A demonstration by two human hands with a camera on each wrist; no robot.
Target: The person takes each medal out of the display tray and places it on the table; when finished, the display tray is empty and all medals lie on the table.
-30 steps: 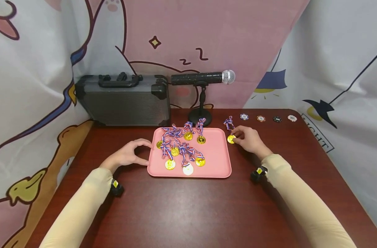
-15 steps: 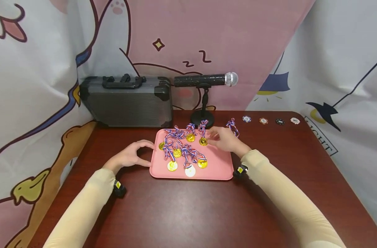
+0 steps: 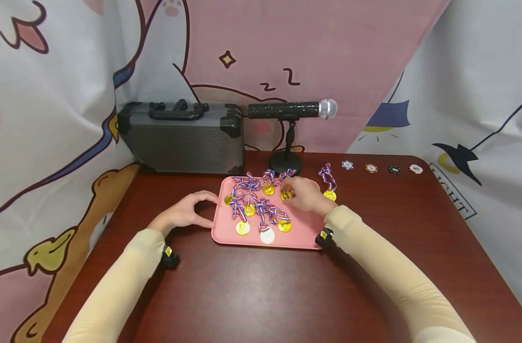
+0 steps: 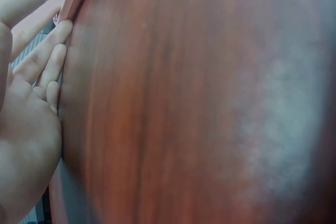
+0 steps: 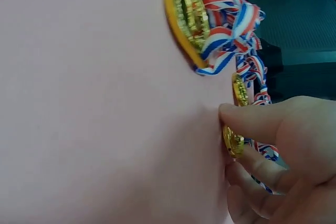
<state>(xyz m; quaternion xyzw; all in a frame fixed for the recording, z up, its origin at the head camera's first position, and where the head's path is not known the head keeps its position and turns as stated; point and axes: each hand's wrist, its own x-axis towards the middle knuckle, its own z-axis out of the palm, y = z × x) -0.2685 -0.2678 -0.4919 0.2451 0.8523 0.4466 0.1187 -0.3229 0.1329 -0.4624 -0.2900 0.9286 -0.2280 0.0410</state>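
Note:
A pink tray (image 3: 303, 233) bears several gold medals with knotted red, white and blue ribbons. My left hand (image 3: 185, 209) touches the tray's left rim, its thumb and fingers spread apart; in the left wrist view the fingers (image 4: 44, 61) lie along the rim. Over the tray's back right part, my right hand (image 3: 305, 193) pinches a gold medal (image 3: 286, 195) by its edges. In the right wrist view thumb and fingers (image 5: 252, 119) are on either side of that medal (image 5: 232, 141). Another medal (image 3: 330, 195) with its ribbon (image 3: 326, 175) lies on the table right of the tray.
Behind the tray stand a dark hard case (image 3: 183, 143) and a microphone (image 3: 292, 110) on a black round-based stand (image 3: 285, 163). Several poker chips, among them a blue one (image 3: 347, 165) and a black one (image 3: 394, 169), line the table's back right edge.
My right hand has left the medal beside the tray and moved left onto the one at the tray's back right, now between its fingers. The left hand stays at the rim.

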